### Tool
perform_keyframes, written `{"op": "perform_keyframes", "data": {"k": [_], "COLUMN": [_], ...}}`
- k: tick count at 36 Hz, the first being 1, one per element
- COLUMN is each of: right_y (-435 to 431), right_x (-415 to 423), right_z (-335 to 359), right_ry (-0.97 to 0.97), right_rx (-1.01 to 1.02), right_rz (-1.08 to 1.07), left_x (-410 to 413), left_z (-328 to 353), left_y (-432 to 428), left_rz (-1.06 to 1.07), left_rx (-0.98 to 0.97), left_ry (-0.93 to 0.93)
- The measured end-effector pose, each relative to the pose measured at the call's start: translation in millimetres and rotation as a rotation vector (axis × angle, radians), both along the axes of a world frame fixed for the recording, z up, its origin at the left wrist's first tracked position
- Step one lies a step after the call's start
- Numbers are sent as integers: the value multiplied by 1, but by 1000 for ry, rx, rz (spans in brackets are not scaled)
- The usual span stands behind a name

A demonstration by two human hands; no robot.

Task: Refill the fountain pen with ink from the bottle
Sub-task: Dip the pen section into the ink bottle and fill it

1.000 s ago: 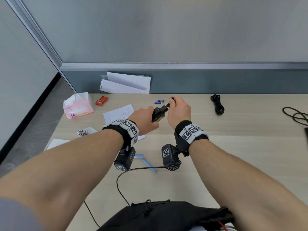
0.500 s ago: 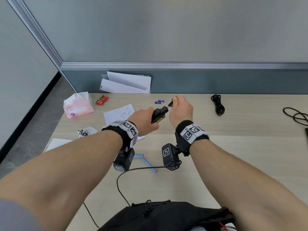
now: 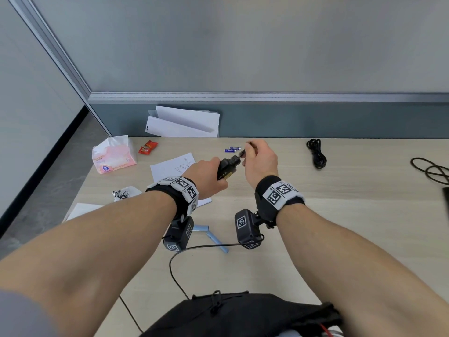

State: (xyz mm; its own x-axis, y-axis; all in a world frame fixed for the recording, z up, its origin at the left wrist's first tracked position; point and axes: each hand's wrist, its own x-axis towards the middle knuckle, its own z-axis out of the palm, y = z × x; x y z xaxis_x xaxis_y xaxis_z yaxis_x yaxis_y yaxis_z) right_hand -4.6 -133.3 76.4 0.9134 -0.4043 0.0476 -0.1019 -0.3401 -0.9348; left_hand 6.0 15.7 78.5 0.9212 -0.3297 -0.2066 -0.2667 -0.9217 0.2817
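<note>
Glossy dark ink bottle (image 3: 226, 169), matt wood-look desk (image 3: 352, 215)

No text is legible; the paper sheet's (image 3: 173, 166) handwriting is too small.

Single head-worn view – looks forward, down over forearms; desk (image 3: 340, 215) near; partition wall behind.

We hold the ink bottle (image 3: 226, 169) in our left hand (image 3: 206, 178), above the table (image 3: 352, 215). Our right hand (image 3: 261, 161) is just right of it. The tissue pack (image 3: 113, 158) lies far left, the cable (image 3: 316, 154) far right.
</note>
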Motion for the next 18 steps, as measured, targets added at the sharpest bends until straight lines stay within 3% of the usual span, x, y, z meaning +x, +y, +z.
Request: {"op": "perform_keyframes", "data": {"k": [18], "right_y": [1], "right_x": [-1], "right_z": [2], "right_ry": [22], "right_rx": [124], "right_rz": [31], "left_x": [3], "left_z": [3], "left_y": [-2], "left_rz": [-2], "left_rx": [-11], "left_ry": [-18]}}
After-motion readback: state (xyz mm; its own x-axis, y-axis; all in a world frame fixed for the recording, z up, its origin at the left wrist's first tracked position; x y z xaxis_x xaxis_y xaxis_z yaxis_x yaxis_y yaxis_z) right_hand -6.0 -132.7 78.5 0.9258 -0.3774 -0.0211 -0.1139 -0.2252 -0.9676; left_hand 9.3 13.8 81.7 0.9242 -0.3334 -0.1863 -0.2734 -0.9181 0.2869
